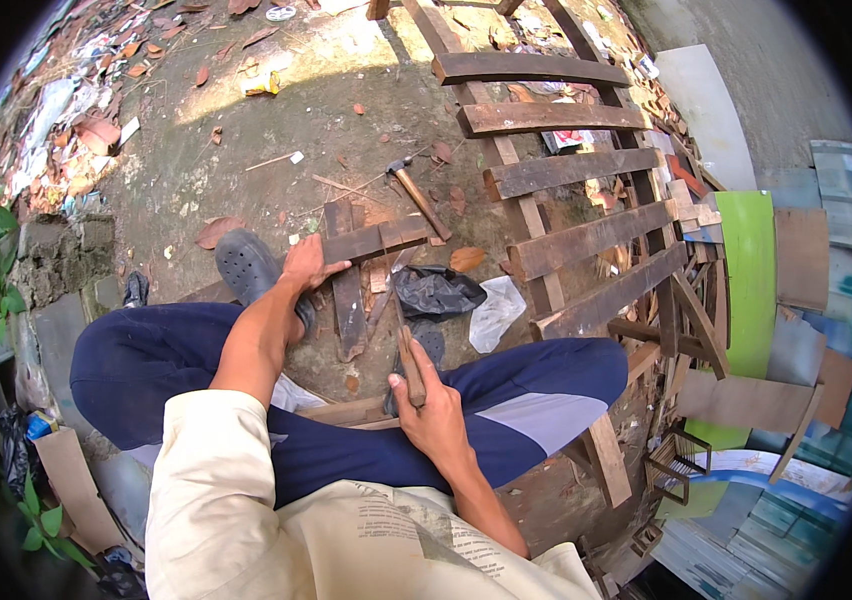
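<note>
My left hand (304,264) grips the left end of a short dark wooden plank (401,232) and presses it down, one finger stretched along its edge. The plank lies across another dark board (349,305) on the ground. In my right hand (434,412) is the wooden handle of a saw (410,368), with my fingers wrapped round it. Its thin blade, seen edge-on, runs up to the plank and meets it near the middle. How deep the blade sits in the wood I cannot tell. A hammer (418,200) lies just beyond the plank.
A slatted wooden frame (586,180) stands at the right. A black plastic bag (436,292) and a white one (497,314) lie beside the boards. My grey clog (246,265) is next to my left hand. Sheets and panels (743,300) lean at far right; leaves and litter are scattered about.
</note>
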A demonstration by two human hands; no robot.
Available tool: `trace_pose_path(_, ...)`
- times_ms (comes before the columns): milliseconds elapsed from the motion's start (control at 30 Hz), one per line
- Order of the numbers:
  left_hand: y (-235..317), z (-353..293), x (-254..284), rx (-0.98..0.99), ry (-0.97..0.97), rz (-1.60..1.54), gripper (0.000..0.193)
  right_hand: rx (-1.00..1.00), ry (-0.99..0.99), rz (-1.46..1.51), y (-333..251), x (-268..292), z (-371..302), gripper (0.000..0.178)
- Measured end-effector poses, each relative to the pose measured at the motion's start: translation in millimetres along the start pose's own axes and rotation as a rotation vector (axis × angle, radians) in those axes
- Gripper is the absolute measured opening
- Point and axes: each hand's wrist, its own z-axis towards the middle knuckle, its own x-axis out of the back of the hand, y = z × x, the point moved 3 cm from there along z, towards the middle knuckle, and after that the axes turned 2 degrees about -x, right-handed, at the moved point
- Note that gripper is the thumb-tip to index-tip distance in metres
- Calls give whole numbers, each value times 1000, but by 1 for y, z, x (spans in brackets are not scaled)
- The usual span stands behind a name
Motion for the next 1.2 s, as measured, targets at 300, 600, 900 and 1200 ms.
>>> trace_pose_path(300,-11,22,20,100,-96,-78,104,-103,-36,28,-42,12,45,57)
trace_pose_path(600,-2,13,25,123,-30,-32,102,-200,-211,-28,-69,9,73,73)
trace_pose_path(900,-2,13,27,141,-41,14,110,13,-126,210,-39,4,55,79)
trace_pose_path(1200,8,14,31,163,-64,-21,109,-113,-29,152,-50,0,87,61)
